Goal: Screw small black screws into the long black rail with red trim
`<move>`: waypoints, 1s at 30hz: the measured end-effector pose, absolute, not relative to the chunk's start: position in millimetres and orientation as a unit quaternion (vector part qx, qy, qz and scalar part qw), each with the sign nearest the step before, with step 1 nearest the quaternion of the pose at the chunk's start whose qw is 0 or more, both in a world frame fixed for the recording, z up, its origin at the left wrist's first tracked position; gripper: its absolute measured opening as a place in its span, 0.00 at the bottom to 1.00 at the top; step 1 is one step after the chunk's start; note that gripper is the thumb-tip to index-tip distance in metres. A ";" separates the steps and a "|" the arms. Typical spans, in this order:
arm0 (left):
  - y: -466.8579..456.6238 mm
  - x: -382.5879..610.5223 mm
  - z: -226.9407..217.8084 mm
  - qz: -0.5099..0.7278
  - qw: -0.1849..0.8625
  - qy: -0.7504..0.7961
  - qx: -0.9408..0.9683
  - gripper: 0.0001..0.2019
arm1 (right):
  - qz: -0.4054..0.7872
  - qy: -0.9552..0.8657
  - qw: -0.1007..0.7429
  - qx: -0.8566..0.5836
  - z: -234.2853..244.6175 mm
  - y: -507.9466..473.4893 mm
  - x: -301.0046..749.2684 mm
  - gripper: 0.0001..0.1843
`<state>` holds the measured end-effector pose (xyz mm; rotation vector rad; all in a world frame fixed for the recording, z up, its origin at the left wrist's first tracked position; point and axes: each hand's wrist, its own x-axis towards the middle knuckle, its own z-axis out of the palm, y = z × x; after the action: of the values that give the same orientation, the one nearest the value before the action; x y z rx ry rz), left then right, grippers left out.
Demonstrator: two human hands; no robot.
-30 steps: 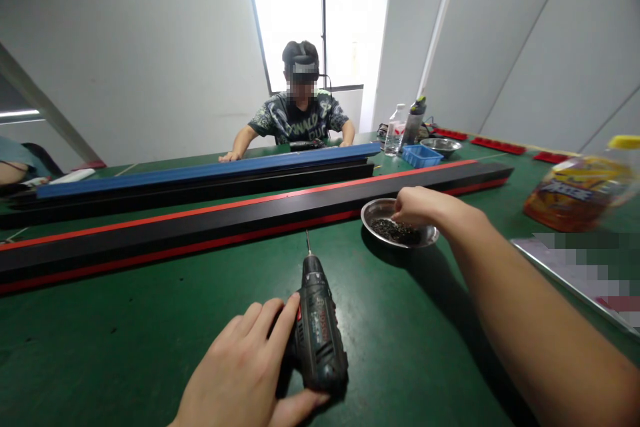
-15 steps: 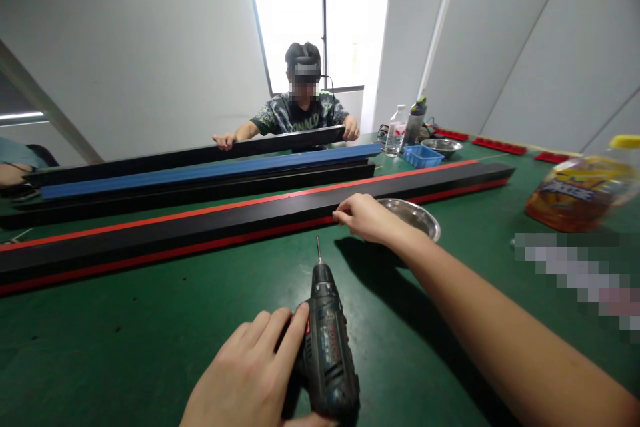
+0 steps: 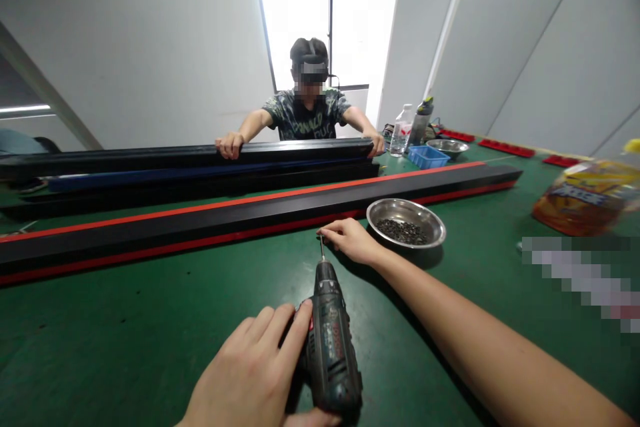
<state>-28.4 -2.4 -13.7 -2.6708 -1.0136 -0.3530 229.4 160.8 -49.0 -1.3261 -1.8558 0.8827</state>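
Observation:
My left hand (image 3: 255,373) grips a dark cordless drill (image 3: 333,347) low on the green table, its bit pointing away from me. My right hand (image 3: 350,239) is pinched at the tip of the bit, fingers closed on something too small to make out. Just right of that hand sits a steel bowl (image 3: 406,211) with several small dark screws in it. A long black rail with red strips (image 3: 240,213) lies across the table just beyond the drill bit.
A person across the table (image 3: 307,113) holds another long black rail (image 3: 200,155) in both hands above a blue one. A blue tray (image 3: 425,155), a second steel bowl (image 3: 447,145), two bottles (image 3: 403,130) and an orange bottle (image 3: 585,193) stand to the right.
My right hand left the bowl, passed along the red-striped rail and came back to the drill bit's tip. The person opposite lifted a black rail over the blue one.

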 end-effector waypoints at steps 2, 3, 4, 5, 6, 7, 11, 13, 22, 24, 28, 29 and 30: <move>-2.4 -27.8 -13.1 -0.125 0.134 -0.350 -0.919 0.50 | 0.338 -0.718 0.338 -0.506 -48.0 160.5 229.5 0.19; -2.5 -27.6 -13.0 -0.126 0.134 -0.350 -0.918 0.50 | 0.337 -0.720 0.336 -0.506 -47.4 160.3 229.3 0.19; -2.7 -27.6 -13.0 -0.127 0.135 -0.350 -0.918 0.50 | 0.334 -0.722 0.334 -0.506 -46.8 160.2 228.9 0.19; -3.0 -27.7 -13.1 -0.127 0.136 -0.350 -0.918 0.50 | 0.331 -0.724 0.331 -0.507 -46.3 160.1 228.5 0.19; -3.4 -28.0 -13.3 -0.127 0.137 -0.350 -0.918 0.50 | 0.327 -0.727 0.328 -0.507 -45.7 160.0 228.0 0.19; -3.7 -28.4 -13.5 -0.127 0.137 -0.350 -0.918 0.50 | 0.321 -0.731 0.325 -0.507 -45.1 159.9 227.5 0.19; -4.0 -29.5 -14.5 -0.126 0.138 -0.348 -0.919 0.50 | 0.310 -0.733 0.318 -0.516 -43.4 159.8 226.4 0.20; -3.4 -29.1 -14.8 -0.124 0.138 -0.347 -0.919 0.50 | 0.314 -0.725 0.316 -0.525 -43.9 160.3 226.7 0.21; -4.3 -26.6 -13.6 -0.101 0.132 -0.354 -0.920 0.52 | 0.362 -0.690 0.378 -0.501 -44.3 158.4 228.8 0.22; -4.6 -27.0 -13.1 -0.097 0.130 -0.358 -0.920 0.52 | 0.391 -0.679 0.384 -0.488 -41.6 156.5 229.3 0.21; -5.1 -27.3 -11.6 -0.093 0.113 -0.363 -0.920 0.50 | 0.419 -0.663 0.377 -0.492 -39.2 155.4 230.1 0.21; -5.2 -26.8 -10.8 -0.093 0.106 -0.366 -0.920 0.49 | 0.417 -0.658 0.380 -0.499 -39.5 155.7 230.1 0.21; -5.3 -26.1 -9.9 -0.092 0.098 -0.369 -0.920 0.48 | 0.413 -0.652 0.386 -0.505 -40.0 155.9 229.9 0.21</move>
<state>-26.1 -5.3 -9.9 -2.7213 -1.0930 -0.2724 229.9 155.9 -40.0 -1.2851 -1.6607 1.0513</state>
